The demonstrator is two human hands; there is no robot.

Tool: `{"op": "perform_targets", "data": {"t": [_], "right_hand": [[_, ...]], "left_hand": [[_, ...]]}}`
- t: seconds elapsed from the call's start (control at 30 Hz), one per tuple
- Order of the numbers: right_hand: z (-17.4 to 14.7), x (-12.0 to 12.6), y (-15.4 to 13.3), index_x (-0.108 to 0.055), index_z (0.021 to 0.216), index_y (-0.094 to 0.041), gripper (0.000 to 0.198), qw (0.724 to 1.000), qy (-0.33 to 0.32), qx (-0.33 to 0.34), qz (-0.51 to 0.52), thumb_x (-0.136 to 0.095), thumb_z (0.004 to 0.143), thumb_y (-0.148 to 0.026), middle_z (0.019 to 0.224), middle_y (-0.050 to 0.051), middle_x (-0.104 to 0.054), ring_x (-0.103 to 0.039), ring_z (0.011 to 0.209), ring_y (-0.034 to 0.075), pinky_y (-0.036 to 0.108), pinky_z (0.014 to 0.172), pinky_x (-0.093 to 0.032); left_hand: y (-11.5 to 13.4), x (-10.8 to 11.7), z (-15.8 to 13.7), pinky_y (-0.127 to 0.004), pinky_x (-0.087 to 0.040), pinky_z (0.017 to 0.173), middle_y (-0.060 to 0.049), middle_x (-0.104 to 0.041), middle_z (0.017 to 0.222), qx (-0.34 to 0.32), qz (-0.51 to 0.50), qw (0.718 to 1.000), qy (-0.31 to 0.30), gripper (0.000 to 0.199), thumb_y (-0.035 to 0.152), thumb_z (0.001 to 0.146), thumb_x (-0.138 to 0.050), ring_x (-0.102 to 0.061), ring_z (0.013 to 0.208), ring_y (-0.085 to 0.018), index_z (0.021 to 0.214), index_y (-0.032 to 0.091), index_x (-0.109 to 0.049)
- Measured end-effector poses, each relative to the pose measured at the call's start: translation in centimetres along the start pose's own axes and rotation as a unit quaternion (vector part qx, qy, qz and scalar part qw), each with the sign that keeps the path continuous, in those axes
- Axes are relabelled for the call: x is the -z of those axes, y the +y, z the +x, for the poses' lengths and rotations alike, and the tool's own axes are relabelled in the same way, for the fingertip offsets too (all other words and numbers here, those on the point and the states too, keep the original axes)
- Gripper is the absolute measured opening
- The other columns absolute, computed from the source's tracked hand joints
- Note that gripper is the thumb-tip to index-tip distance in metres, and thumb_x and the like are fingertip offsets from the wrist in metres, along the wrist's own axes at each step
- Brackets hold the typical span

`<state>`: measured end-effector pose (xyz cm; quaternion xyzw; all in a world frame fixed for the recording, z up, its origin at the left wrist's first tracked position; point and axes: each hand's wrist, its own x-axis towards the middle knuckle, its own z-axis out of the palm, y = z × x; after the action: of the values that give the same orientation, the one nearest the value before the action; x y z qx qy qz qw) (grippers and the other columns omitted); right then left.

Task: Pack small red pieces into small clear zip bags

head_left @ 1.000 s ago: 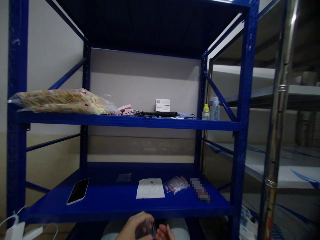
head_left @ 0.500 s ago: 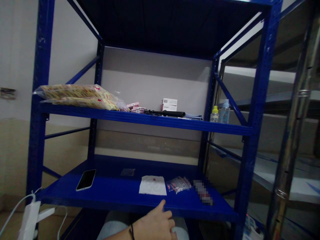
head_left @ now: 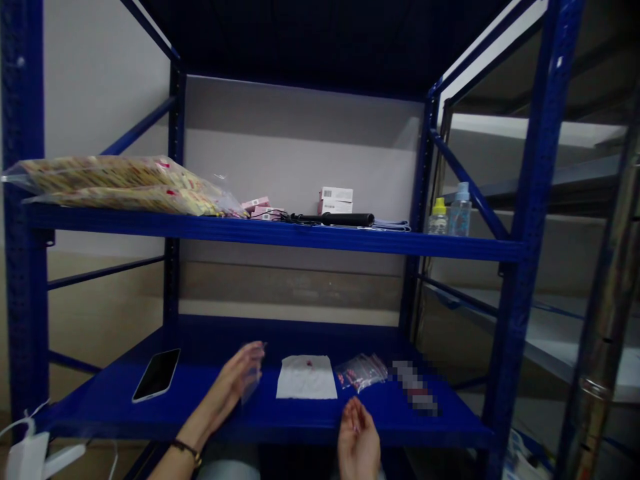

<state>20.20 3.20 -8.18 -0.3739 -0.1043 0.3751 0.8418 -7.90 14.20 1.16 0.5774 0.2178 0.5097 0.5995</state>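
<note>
In the head view, taking the white paper (head_left: 307, 385) as the clock's centre, my left hand (head_left: 231, 383) reaches in at nine o'clock, thumb and fingers closed around a thin clear bag (head_left: 251, 381) that hangs along them. I make out nothing inside it. My right hand (head_left: 357, 440) is at four o'clock, palm up, fingers curled in; I cannot tell whether they pinch anything.

As I judge it, the work is in an early or middle stage: the clear bag is in my grip, but I see nothing loaded into it. One small red piece (head_left: 309, 363) lies on the paper near its twelve o'clock edge, and more red bits sit in the filled bag (head_left: 361, 373) at three o'clock, just beside the paper. Those look unhandled so far.

For moving, bare blue lower shelf (head_left: 280, 333) runs back from the paper at twelve o'clock, and more shows at nine between my left hand and the phone (head_left: 157, 375). Toward six the strip before the front edge is narrow. At three, beyond the filled bag, a pixelated item (head_left: 415, 388) limits the room. Overhead, the upper shelf (head_left: 280, 235) sets a front rim to keep under.
</note>
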Motion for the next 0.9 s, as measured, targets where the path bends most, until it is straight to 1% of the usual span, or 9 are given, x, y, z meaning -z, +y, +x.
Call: {"op": "perform_targets", "data": {"t": [0.07, 0.17, 0.23, 0.33, 0.4, 0.53, 0.63, 0.77, 0.9], "right_hand": [[2.8, -3.2, -0.6, -0.05, 0.07, -0.023, 0.02, 1.0, 0.007, -0.01, -0.028, -0.064, 0.075, -0.037, 0.059, -0.004, -0.057, -0.061, 0.053, 0.012, 0.022, 0.052, -0.054], [6.3, -7.7, 0.0, -0.052, 0.069, -0.02, 0.017, 0.994, -0.039, -0.048, -0.091, -0.064, 0.077, -0.029, 0.057, -0.003, -0.056, -0.054, 0.046, 0.009, 0.019, 0.044, -0.045], [8.0, -9.8, 1.1, -0.054, 0.066, -0.018, 0.018, 0.983, -0.077, -0.069, -0.154, -0.065, 0.077, -0.028, 0.052, -0.003, -0.052, -0.046, 0.039, 0.008, 0.019, 0.038, -0.037], [9.8, -11.0, 2.7, -0.051, 0.061, -0.02, 0.029, 0.96, -0.106, -0.048, -0.256, -0.064, 0.08, -0.038, 0.045, -0.007, -0.042, -0.033, 0.034, 0.007, 0.021, 0.035, -0.027], [10.5, -10.9, 3.6, -0.047, 0.059, -0.022, 0.035, 0.938, -0.114, 0.002, -0.328, -0.061, 0.082, -0.045, 0.044, -0.008, -0.04, -0.034, 0.035, 0.009, 0.023, 0.039, -0.029], [11.2, -10.1, 4.6, -0.048, 0.056, -0.022, 0.032, 0.854, -0.138, 0.131, -0.484, -0.057, 0.085, -0.034, 0.051, -0.002, -0.052, -0.053, 0.055, 0.016, 0.026, 0.057, -0.039], [11.3, -9.8, 5.0, -0.057, 0.063, -0.021, 0.023, 0.773, -0.155, 0.202, -0.582, -0.053, 0.086, -0.021, 0.069, 0.004, -0.063, -0.06, 0.074, 0.019, 0.028, 0.073, -0.041], [10.8, -9.5, 5.4, -0.066, 0.081, -0.016, 0.021, 0.677, -0.166, 0.253, -0.671, -0.047, 0.088, -0.013, 0.093, 0.012, -0.066, -0.06, 0.092, 0.024, 0.032, 0.087, -0.039], [9.9, -9.3, 5.6, -0.068, 0.095, -0.013, 0.028, 0.61, -0.177, 0.273, -0.723, -0.04, 0.09, -0.009, 0.105, 0.015, -0.064, -0.058, 0.099, 0.026, 0.033, 0.089, -0.038]], "left_hand": [[-0.9, 3.2, 2.1, -0.042, -0.053, 0.092, -0.007, -0.067, 0.117, 0.008, -0.179, 0.976, 0.125, 0.031, 0.036, 0.091, -0.061, -0.066, 0.095, -0.021, 0.12, 0.025, -0.065], [-1.1, 5.5, 4.4, -0.034, -0.056, 0.083, -0.005, -0.069, 0.11, 0.015, -0.251, 0.949, 0.188, 0.027, 0.028, 0.092, -0.06, -0.068, 0.087, -0.017, 0.119, 0.024, -0.065], [-1.0, 5.6, 5.6, -0.031, -0.055, 0.083, -0.007, -0.07, 0.11, 0.01, -0.188, 0.966, 0.18, 0.03, 0.031, 0.088, -0.065, -0.068, 0.092, -0.019, 0.116, 0.021, -0.067], [-1.5, 5.3, 7.0, -0.036, -0.05, 0.094, -0.011, -0.071, 0.115, -0.011, 0.039, 0.993, 0.11, 0.042, 0.038, 0.08, -0.073, -0.065, 0.108, -0.027, 0.116, 0.017, -0.068], [-2.5, 5.5, 7.6, -0.043, -0.045, 0.103, -0.012, -0.07, 0.119, -0.039, 0.247, 0.967, 0.05, 0.045, 0.041, 0.079, -0.073, -0.061, 0.116, -0.032, 0.117, 0.018, -0.07], [-5.7, 6.8, 8.0, -0.052, -0.03, 0.114, -0.01, -0.057, 0.141, -0.086, 0.579, 0.81, -0.025, 0.058, 0.035, 0.075, -0.071, -0.044, 0.135, -0.036, 0.132, 0.027, -0.063], [-8.3, 7.6, 7.7, -0.056, -0.022, 0.118, -0.012, -0.034, 0.159, -0.07, 0.669, 0.74, -0.026, 0.076, 0.03, 0.076, -0.067, -0.03, 0.145, -0.036, 0.148, 0.027, -0.044], [-10.2, 7.1, 6.5, -0.057, -0.019, 0.119, -0.015, -0.026, 0.162, -0.084, 0.688, 0.72, 0.036, 0.078, 0.028, 0.08, -0.061, -0.023, 0.148, -0.036, 0.153, 0.02, -0.034], [-10.4, 3.6, 4.1, -0.055, -0.025, 0.119, -0.015, -0.033, 0.159, -0.105, 0.664, 0.739, 0.04, 0.068, 0.027, 0.086, -0.056, -0.024, 0.148, -0.034, 0.15, 0.018, -0.039]]}}
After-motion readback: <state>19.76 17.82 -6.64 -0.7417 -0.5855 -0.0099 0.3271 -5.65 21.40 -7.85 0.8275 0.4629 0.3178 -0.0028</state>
